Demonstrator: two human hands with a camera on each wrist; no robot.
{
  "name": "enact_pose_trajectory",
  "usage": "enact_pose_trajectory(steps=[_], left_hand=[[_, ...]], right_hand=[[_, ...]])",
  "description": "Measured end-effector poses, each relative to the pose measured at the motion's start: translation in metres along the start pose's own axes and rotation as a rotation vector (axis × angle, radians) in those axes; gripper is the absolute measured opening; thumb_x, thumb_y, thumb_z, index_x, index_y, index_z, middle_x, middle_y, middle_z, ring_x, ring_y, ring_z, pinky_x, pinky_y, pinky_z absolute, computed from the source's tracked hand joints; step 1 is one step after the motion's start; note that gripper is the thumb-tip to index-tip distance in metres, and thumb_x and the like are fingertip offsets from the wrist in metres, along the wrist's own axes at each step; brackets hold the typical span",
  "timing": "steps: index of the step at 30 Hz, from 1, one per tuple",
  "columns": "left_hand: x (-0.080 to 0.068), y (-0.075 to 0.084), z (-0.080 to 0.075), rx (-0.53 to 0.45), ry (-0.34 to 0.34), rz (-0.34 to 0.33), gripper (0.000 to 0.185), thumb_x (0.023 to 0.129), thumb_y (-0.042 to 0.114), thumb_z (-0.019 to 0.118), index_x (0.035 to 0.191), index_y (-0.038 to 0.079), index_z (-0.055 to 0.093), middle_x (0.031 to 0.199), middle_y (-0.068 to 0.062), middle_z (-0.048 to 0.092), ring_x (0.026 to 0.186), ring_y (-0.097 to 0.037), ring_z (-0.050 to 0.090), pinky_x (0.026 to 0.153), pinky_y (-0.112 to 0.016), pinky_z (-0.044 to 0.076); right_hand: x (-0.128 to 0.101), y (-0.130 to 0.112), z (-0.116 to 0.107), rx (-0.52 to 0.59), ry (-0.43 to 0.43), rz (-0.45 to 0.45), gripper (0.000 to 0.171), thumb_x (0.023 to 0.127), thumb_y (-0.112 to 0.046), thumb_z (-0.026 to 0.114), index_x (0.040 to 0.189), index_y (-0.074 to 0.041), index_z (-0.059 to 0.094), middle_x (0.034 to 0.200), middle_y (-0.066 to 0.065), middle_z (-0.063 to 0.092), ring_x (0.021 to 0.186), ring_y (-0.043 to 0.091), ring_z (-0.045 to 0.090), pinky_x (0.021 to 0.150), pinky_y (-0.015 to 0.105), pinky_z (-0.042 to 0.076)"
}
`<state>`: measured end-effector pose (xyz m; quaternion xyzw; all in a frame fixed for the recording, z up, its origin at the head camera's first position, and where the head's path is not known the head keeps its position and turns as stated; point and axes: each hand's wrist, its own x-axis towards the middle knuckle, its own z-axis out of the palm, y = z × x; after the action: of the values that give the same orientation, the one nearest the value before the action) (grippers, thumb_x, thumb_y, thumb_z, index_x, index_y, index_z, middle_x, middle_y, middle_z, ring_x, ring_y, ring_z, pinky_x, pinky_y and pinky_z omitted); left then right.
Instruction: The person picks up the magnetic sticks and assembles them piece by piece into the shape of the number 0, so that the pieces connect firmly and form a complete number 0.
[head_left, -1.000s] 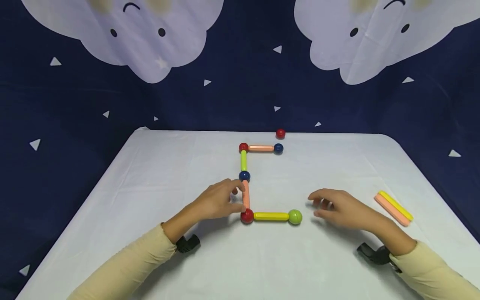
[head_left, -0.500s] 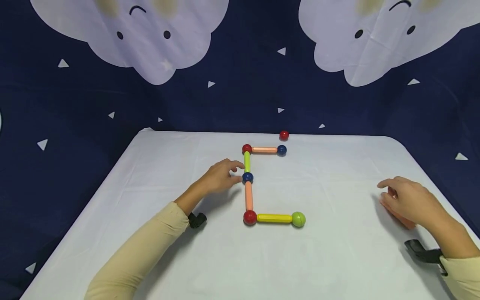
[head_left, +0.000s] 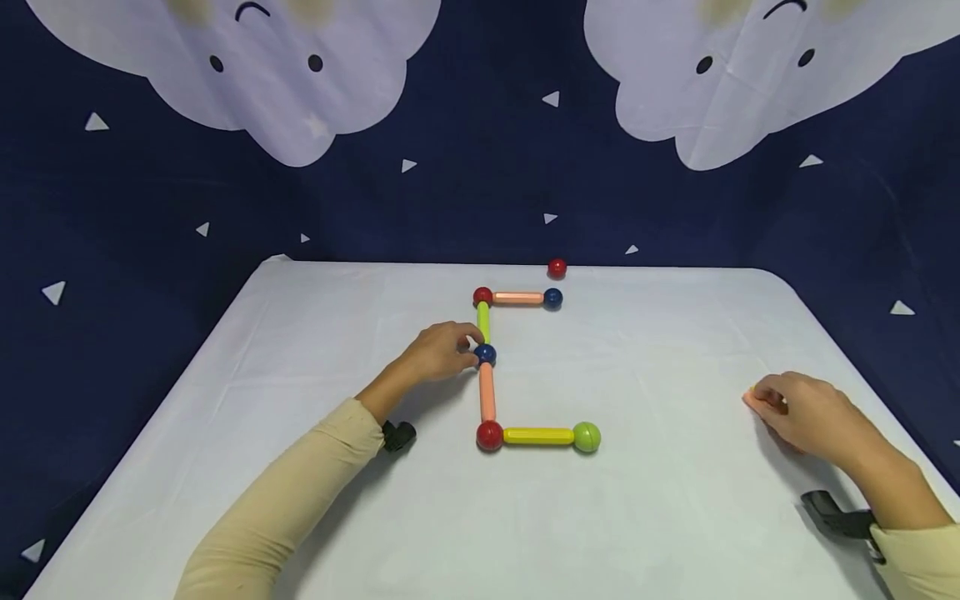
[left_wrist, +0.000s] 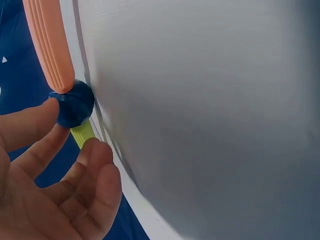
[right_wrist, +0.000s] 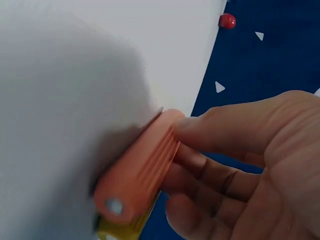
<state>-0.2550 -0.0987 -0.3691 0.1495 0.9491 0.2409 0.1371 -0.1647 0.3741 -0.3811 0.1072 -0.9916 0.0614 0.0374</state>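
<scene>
My left hand (head_left: 437, 352) pinches the blue ball (left_wrist: 77, 106) between thumb and index finger at the middle of a chain of magnetic balls and rods. From that ball a peach rod (head_left: 487, 392) runs to a red ball (head_left: 490, 436), then a yellow rod (head_left: 538, 436) and a green ball (head_left: 587, 437). On its far side a lime rod (head_left: 483, 321) leads to another red ball (head_left: 482, 297), a peach rod (head_left: 517, 297) and a blue ball (head_left: 552, 298). At right, my right hand (head_left: 813, 417) grips an orange magnetic rod (right_wrist: 145, 162); a yellow rod (right_wrist: 122, 230) lies against it, partly hidden.
A loose red ball (head_left: 557, 268) sits by the far edge of the white-covered table (head_left: 652, 517). Behind hangs a dark blue cloth (head_left: 480, 125) with clouds and triangles. Each wrist wears a black camera (head_left: 836, 517).
My left hand has moved from the near peach rod up to the middle blue ball and pinches it. My right hand has moved right to the loose rods and taken hold of the orange one.
</scene>
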Motion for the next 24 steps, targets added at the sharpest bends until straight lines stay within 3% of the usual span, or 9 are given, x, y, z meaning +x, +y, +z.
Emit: enact_pose_trajectory(steps=[4, 9, 13, 24], left_hand=[[0.0013, 0.0, 0.001, -0.011, 0.003, 0.01, 0.03, 0.094, 0.024, 0.067, 0.122, 0.015, 0.065, 0.11, -0.009, 0.07, 0.094, -0.022, 0.061, 0.081, -0.035, 0.048], [0.0042, 0.001, 0.001, -0.042, 0.002, 0.01, 0.028, 0.094, 0.026, 0.067, 0.119, 0.013, 0.065, 0.106, -0.008, 0.072, 0.089, -0.019, 0.063, 0.075, -0.03, 0.047], [0.0055, 0.0014, 0.0001, -0.054, -0.002, -0.005, 0.031, 0.091, 0.029, 0.07, 0.117, 0.014, 0.065, 0.107, -0.008, 0.072, 0.091, -0.02, 0.063, 0.075, -0.03, 0.048], [0.0061, 0.0031, 0.0012, -0.072, -0.009, 0.024, 0.032, 0.09, 0.025, 0.07, 0.12, 0.015, 0.065, 0.106, -0.01, 0.071, 0.089, -0.021, 0.063, 0.073, -0.028, 0.046]], right_hand=[[0.0004, -0.0007, 0.0004, 0.045, -0.024, 0.005, 0.018, 0.086, -0.016, 0.074, 0.095, 0.0, 0.069, 0.08, 0.005, 0.064, 0.072, 0.018, 0.053, 0.064, 0.038, 0.046], [0.0007, -0.0028, -0.0009, 0.129, -0.126, 0.053, 0.031, 0.084, -0.009, 0.07, 0.11, 0.006, 0.065, 0.09, 0.014, 0.067, 0.08, 0.023, 0.059, 0.067, 0.041, 0.049], [0.0008, -0.0063, -0.0024, 0.139, -0.181, 0.039, 0.035, 0.086, -0.013, 0.071, 0.117, 0.001, 0.064, 0.092, 0.011, 0.068, 0.08, 0.02, 0.059, 0.067, 0.039, 0.048], [0.0, -0.0093, 0.0012, 0.159, -0.174, -0.022, 0.035, 0.089, -0.019, 0.072, 0.122, -0.01, 0.064, 0.091, 0.002, 0.068, 0.078, 0.011, 0.056, 0.066, 0.034, 0.044]])
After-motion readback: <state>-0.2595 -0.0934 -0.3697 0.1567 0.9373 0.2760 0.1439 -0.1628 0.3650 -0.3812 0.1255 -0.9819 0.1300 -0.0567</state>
